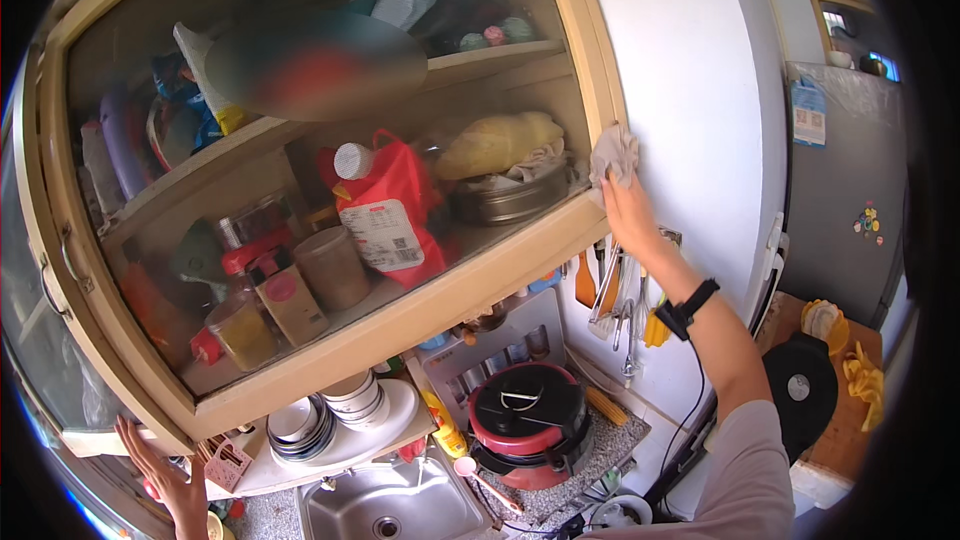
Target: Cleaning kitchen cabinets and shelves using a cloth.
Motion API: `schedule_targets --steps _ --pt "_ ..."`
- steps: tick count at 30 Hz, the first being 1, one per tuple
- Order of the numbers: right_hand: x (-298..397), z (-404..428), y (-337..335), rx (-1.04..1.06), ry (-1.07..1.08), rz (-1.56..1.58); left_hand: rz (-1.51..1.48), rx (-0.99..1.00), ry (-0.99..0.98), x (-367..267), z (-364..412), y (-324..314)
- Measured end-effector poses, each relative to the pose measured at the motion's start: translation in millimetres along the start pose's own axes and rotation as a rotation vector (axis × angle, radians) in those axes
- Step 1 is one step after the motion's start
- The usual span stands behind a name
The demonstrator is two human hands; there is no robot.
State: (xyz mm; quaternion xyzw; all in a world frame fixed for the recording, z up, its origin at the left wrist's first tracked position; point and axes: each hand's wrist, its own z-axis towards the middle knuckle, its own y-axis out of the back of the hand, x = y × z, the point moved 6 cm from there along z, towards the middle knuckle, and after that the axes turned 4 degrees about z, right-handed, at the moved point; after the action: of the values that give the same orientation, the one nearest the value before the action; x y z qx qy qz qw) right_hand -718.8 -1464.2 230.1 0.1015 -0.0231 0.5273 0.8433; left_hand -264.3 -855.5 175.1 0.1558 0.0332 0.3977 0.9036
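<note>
My right hand (628, 211), with a dark band on its wrist, presses a crumpled greyish cloth (615, 154) against the lower right corner of the wooden frame of a glass-fronted wall cabinet (405, 315). My left hand (161, 472) is raised at the lower left, fingers spread, by the bottom edge of the cabinet's frame. Behind the glass stand a red pouch with a white cap (390, 217), jars, a box and a metal steamer pot (514, 195) with cloth and a yellowish bundle on it. Part of the glass is blurred.
Below are a steel sink (390, 499), stacked bowls (300, 427), a yellow bottle (446, 427) and a red cooker with a black lid (529, 405). Utensils (600, 285) hang on the wall under the cabinet. A grey refrigerator (840, 202) and a wooden table (832, 450) stand at the right.
</note>
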Motion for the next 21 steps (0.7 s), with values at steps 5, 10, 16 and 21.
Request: schedule_targets --steps 5,10,16,21 --pt "-4 -40 -2 -0.001 -0.105 0.209 0.006 0.0 0.017 -5 2 4" --pt "29 -7 -3 -0.097 0.062 0.04 0.04 -0.053 0.021 -4 0 -1" --pt "19 103 -4 -0.23 0.195 -0.113 0.064 0.007 0.029 -10 2 2" --pt "24 230 4 -0.34 0.292 -0.079 0.052 -0.007 0.027 -11 2 1"
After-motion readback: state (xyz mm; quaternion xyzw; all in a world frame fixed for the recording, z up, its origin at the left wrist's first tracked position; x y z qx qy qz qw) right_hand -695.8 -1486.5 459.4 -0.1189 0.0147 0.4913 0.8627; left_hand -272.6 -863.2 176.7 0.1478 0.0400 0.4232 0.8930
